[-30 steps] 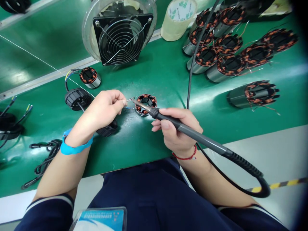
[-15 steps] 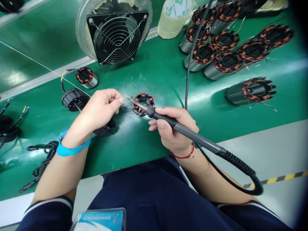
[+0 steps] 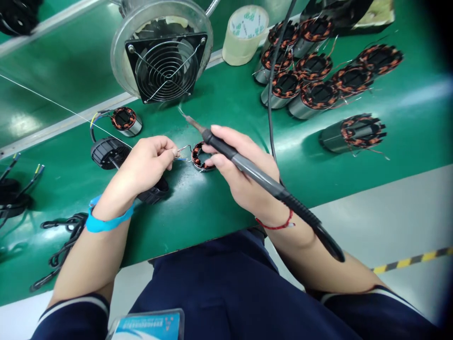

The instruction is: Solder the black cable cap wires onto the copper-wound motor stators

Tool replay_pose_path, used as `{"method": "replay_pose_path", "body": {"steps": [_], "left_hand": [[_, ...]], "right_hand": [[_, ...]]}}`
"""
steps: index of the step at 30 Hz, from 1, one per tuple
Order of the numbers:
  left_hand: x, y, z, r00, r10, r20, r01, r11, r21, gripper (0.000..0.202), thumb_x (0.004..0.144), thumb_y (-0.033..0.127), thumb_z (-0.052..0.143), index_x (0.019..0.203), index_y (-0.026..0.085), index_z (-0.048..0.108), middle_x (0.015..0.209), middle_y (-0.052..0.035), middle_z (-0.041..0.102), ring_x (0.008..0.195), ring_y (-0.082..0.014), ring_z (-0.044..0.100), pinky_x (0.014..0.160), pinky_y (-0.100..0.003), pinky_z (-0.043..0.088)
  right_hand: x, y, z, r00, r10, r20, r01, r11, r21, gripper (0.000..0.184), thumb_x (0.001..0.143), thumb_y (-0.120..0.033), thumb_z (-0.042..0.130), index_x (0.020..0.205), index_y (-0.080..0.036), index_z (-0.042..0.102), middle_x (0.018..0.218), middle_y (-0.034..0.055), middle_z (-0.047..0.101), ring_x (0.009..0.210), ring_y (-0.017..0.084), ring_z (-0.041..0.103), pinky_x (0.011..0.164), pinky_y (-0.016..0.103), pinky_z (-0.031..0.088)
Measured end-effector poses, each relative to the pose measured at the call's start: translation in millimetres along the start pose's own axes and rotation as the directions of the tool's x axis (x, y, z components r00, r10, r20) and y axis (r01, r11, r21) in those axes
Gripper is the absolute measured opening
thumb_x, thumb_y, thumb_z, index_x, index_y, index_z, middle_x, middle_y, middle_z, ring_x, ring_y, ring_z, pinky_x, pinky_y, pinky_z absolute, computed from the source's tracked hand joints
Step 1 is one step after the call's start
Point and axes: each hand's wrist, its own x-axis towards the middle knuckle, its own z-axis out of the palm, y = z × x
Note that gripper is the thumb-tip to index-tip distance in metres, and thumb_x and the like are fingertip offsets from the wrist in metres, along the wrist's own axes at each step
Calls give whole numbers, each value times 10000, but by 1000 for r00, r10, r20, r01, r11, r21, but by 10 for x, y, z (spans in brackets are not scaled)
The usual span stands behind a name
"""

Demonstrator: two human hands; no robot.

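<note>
My left hand [image 3: 150, 160] is closed in a pinch on a thin wire [image 3: 182, 148] beside a copper-wound stator [image 3: 197, 160]. A second wire with blue insulation shows just below the first. In my right hand [image 3: 244, 170] is a soldering iron [image 3: 233, 158], held like a pen. Its tip is raised beyond the stator, apart from the wires, with a wisp of smoke at the end. The fingers of that hand hide the stator's right side. Under my left wrist lies a black plastic part [image 3: 154, 191], and a round black housing [image 3: 109, 152] sits left of that hand.
A fan with a wire guard [image 3: 168, 75] stands at the back, with a tape roll [image 3: 244, 38] beside it. Several stators [image 3: 313, 66] stand at the right. The iron's dark cord [image 3: 271, 104] hangs across the bench. Black cables [image 3: 67, 241] lie at the left.
My right hand has lifted the soldering iron's tip off the wire joint, up toward the fan. My left hand keeps its pinch on the wire. The whole view has shifted slightly.
</note>
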Motion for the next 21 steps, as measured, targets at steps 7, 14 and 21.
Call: {"method": "replay_pose_path", "body": {"steps": [7, 14, 21], "left_hand": [[-10, -7, -1, 1000, 4, 2, -4, 1000, -11, 133, 822, 184, 533, 718, 139, 602, 609, 13, 582, 570, -102, 493, 574, -233, 352], [-10, -16, -1, 999, 30, 9, -30, 999, -11, 164, 840, 215, 526, 708, 141, 590, 603, 11, 572, 554, -95, 469, 554, -238, 334], [-6, -64, -9, 998, 70, -3, -70, 996, -46, 148, 843, 222, 528, 728, 145, 581, 627, 11, 582, 587, -102, 495, 581, -244, 360]], "right_hand": [[191, 63, 168, 994, -2, 109, 24, 979, -204, 385, 885, -219, 558, 1262, -291, 533, 1159, 24, 681, 1122, 244, 627, 1008, 464, 482], [96, 166, 296, 997, -18, 70, 32, 977, -213, 391, 859, -180, 537, 1233, -288, 505, 1041, 12, 714, 1035, 216, 636, 992, 457, 445], [51, 148, 358, 995, -104, 4, 100, 947, -305, 427, 848, -206, 570, 1262, -255, 482, 940, 15, 683, 946, 220, 592, 907, 409, 445]]}}
